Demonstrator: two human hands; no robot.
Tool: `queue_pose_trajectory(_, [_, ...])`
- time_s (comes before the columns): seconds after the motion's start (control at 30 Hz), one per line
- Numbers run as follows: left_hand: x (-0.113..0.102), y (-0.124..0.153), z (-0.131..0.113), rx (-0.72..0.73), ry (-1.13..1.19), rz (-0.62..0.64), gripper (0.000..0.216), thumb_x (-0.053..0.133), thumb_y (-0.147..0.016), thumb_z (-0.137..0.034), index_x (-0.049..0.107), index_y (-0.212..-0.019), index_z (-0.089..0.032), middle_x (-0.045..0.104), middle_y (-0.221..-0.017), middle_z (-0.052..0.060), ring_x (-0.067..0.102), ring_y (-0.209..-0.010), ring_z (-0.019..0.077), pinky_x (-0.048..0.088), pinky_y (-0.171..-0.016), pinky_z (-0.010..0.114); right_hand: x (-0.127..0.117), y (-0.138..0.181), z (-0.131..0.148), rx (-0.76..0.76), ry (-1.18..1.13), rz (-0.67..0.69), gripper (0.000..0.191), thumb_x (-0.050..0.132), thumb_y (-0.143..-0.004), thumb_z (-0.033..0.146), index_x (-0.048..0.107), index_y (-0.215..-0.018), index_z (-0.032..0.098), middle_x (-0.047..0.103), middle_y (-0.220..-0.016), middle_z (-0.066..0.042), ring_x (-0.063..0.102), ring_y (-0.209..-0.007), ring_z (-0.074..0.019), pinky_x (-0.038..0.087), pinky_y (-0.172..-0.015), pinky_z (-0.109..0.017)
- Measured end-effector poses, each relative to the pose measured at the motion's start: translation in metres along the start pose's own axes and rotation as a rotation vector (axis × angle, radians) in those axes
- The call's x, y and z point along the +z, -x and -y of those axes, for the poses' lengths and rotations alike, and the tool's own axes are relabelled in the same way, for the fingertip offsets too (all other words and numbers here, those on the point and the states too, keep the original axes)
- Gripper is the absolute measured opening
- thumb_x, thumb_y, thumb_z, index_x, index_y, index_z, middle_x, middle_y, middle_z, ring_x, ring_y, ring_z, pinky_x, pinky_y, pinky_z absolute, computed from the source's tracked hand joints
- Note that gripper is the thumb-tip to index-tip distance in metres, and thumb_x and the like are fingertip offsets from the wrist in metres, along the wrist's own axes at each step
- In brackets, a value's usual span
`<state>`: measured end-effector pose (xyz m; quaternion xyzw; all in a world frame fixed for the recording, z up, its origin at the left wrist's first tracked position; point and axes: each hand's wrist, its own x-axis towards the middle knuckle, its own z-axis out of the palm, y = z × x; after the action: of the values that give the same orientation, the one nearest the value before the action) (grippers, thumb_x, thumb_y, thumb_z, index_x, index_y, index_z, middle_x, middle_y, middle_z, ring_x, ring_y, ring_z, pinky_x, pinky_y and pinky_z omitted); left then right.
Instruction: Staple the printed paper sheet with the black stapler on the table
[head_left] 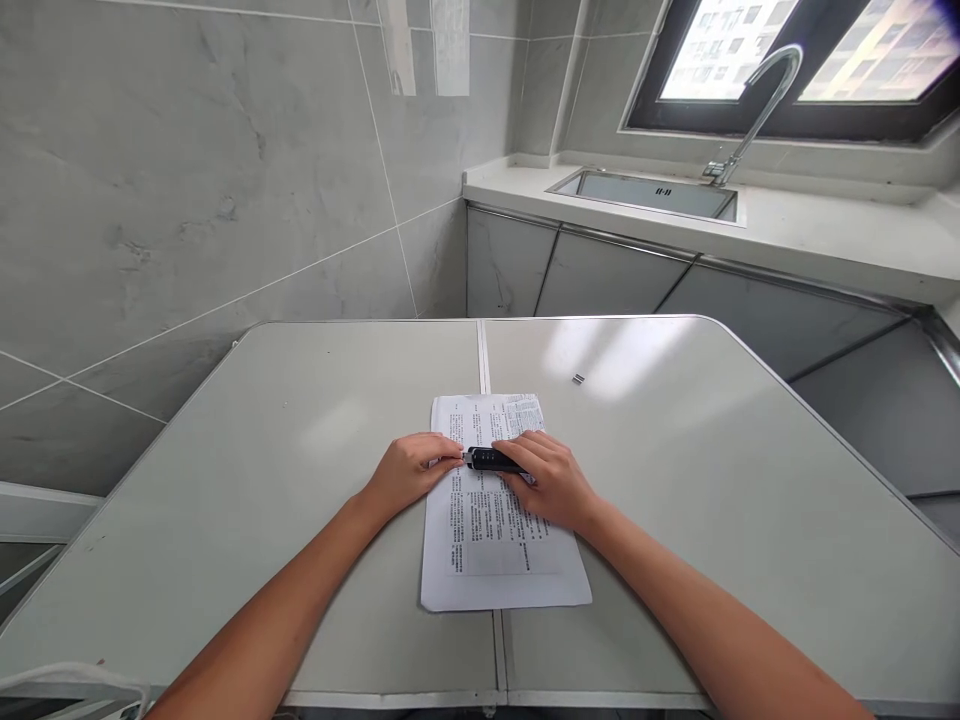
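A black stapler (491,459) lies crosswise above a stack of printed paper sheets (510,590), its silvery end pointing left. Wrapped around its right part are the fingers of my right hand (551,475), the palm hiding that end. My left hand (416,465) is closed in a pinch, its fingertips meeting right at the stapler's metal end. Whatever sits between those fingertips is too small to make out. The text on the top sheet runs sideways, and the hands cover part of it.
Two small grey strips, like staple strips (578,379), lie on the white table (675,450) beyond the paper. A seam divides the tabletop. Behind stand a counter (810,235) with a sink (645,193) and faucet (757,115). A white cable (75,672) is at the lower left.
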<state>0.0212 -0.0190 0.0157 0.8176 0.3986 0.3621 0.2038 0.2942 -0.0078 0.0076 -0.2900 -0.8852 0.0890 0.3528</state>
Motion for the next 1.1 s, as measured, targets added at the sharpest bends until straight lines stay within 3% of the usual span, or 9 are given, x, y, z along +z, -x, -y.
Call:
queue_pose_trajectory(0.63, [-0.003, -0.003, -0.004, 0.258, -0.079, 0.003, 0.012, 0.068, -0.098, -0.015, 0.075, -0.105, -0.022, 0.08, -0.102, 0.004, 0.076, -0.093, 0.0175, 0.062, -0.077, 0.029, -0.005, -0.001, 0.003, -0.063, 0.006, -0.037, 0.036, 0.056, -0.091, 0.008, 0.059, -0.125, 0.02, 0.075, -0.097, -0.007, 0.063, -0.082, -0.0214, 0.048, -0.073, -0.036])
queue_pose_trajectory(0.83, [-0.006, -0.004, -0.003, 0.31, -0.125, 0.01, 0.011, 0.069, -0.098, -0.017, 0.075, -0.105, -0.022, 0.081, -0.104, 0.004, 0.076, -0.09, 0.0176, 0.062, -0.08, 0.031, -0.006, 0.001, 0.002, -0.11, -0.013, -0.086, 0.041, 0.059, -0.09, 0.008, 0.058, -0.129, 0.02, 0.075, -0.095, -0.006, 0.062, -0.079, -0.0209, 0.048, -0.07, -0.036])
queue_pose_trajectory(1.1, [-0.016, -0.003, 0.004, 0.332, -0.071, 0.03, 0.016, 0.072, -0.096, -0.018, 0.076, -0.111, -0.022, 0.08, -0.11, 0.005, 0.076, -0.094, 0.0175, 0.063, -0.091, 0.033, -0.005, 0.001, 0.0, -0.034, -0.123, -0.125, 0.038, 0.065, -0.092, 0.012, 0.061, -0.128, 0.023, 0.077, -0.095, -0.006, 0.065, -0.077, -0.02, 0.05, -0.069, -0.036])
